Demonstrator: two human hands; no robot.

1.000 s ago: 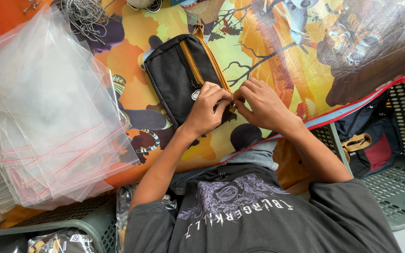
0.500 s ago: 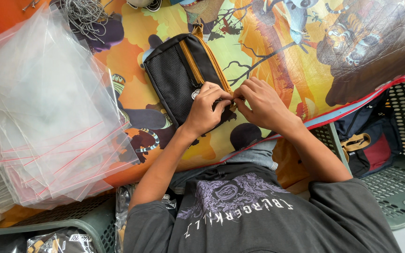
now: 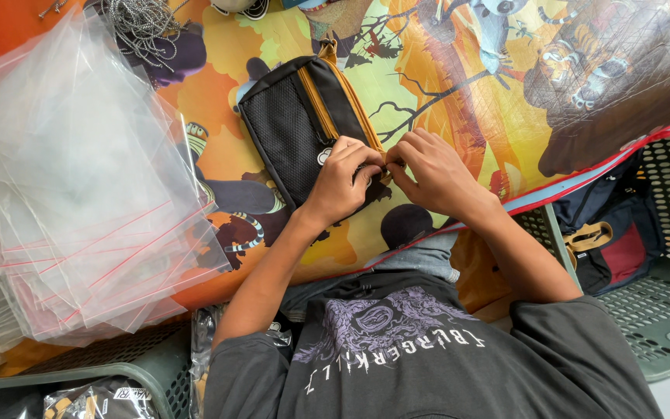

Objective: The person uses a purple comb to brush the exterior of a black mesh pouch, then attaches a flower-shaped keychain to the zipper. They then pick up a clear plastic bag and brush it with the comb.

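Bright, even daylight fills the scene, and colours read strongly with no deep shadows; only soft, short ones sit under the hands and the black pouch (image 3: 304, 132). The stack of clear plastic bags (image 3: 79, 194) shows pale sheen and mild glare. Focus is sharp throughout, with slight wide-angle stretching towards the edges.

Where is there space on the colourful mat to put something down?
Free mat lies right of the black pouch, toward the top right. It is crowded left, under the plastic bags, and where the left hand and right hand meet.
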